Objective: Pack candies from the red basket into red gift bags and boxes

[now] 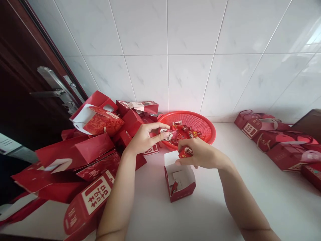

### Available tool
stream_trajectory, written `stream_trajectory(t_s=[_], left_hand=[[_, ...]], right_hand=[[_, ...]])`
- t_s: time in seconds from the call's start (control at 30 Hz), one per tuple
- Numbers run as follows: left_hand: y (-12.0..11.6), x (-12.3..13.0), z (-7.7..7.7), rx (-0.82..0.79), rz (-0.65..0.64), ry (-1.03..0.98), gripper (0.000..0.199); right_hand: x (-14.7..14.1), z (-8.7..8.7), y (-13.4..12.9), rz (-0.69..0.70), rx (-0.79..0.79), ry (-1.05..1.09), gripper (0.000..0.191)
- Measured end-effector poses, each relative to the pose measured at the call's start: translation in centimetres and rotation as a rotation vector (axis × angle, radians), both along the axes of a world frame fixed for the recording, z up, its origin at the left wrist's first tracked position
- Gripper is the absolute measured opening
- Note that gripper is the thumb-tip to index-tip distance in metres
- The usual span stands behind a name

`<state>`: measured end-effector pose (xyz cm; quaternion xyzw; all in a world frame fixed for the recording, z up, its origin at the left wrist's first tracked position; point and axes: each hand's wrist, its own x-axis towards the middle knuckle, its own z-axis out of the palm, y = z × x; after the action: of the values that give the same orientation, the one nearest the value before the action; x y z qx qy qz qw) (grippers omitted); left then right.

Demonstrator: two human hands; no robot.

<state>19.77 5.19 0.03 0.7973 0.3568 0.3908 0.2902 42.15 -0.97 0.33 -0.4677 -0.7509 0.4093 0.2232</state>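
Observation:
Between the thumb and fingers of my left hand (147, 137) is a red wrapped candy (168, 134) with a pale label, held over the near left rim of a red plastic basket (212, 129). More red wrapped candies (187, 131) lie inside that basket. My right hand (200, 153) is closed on another red wrapped candy (185, 152), above the back right of an open gift box (184, 194). The box is red outside and white inside. One small red candy (175, 187) rests at its bottom.
Red gift boxes (95, 150), some open, are heaped on the left, close to my left forearm. Closed red boxes with handles (265, 129) stand in a group at the right. A tiled wall (190, 80) backs the white tabletop (215, 214). A dark door (22, 67) is at the left.

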Motion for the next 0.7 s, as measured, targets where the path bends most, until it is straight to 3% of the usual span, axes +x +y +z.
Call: stream_trajectory(t_s=[0.17,0.33,0.47,0.7], left_hand=[[0.2,0.2,-0.2,0.014,-0.015,0.041,0.032],[0.1,0.5,-0.3,-0.003,-0.045,0.059,0.031],[-0.1,1.1,-0.3,-0.021,-0.098,0.096,0.031],[-0.3,1.8,-0.7,-0.110,-0.170,0.042,0.039]], right_hand=[[0.0,0.1,0.4,-0.022,0.052,0.000,0.030],[1.0,0.5,0.7,-0.162,0.120,0.165,0.035],[1.4,0.2,1.0,-0.290,0.202,0.234,0.028],[2.0,0.4,1.1,-0.165,0.160,0.288,0.016]])
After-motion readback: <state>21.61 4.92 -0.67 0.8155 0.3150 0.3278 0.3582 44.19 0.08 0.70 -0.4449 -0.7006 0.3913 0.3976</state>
